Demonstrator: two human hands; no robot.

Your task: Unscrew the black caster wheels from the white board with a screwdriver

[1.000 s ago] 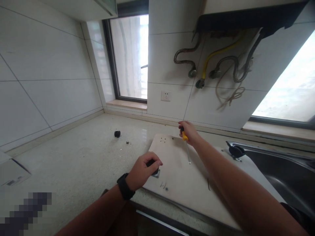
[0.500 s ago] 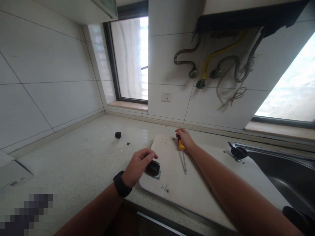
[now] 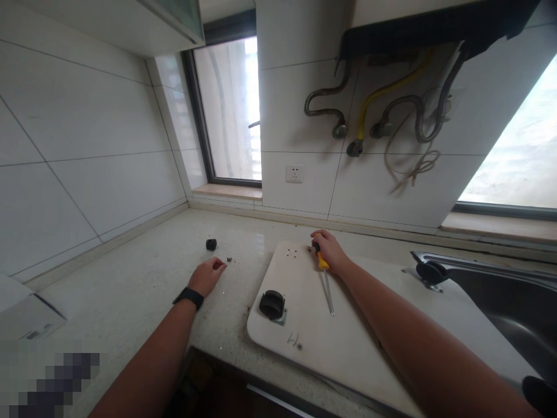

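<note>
My left hand (image 3: 207, 278), with a dark watch on its wrist, is low over the countertop beside a small pile of screws (image 3: 230, 259). Its thumb and fingertips are pinched together; whatever is between them is too small to make out. My right hand (image 3: 329, 251) grips the yellow and black handle of a screwdriver (image 3: 323, 264), whose shaft points toward me over a white board (image 3: 322, 342). A black caster (image 3: 272, 305) on a metal plate stands at the board's near left corner. Several small holes show near its far left corner. A loose black caster (image 3: 211, 244) rests beyond the screws.
The board reaches right over a steel sink (image 3: 505, 313), with another caster (image 3: 430, 271) near the sink's rim. A further caster shows at the bottom right. A white box (image 3: 32, 316) is at the left. Hoses (image 3: 369, 104) hang on the tiled wall, above a socket (image 3: 295, 173).
My left hand has moved left and away from the board's near caster to the screws on the countertop. My right hand keeps its hold on the screwdriver. The view has shifted slightly.
</note>
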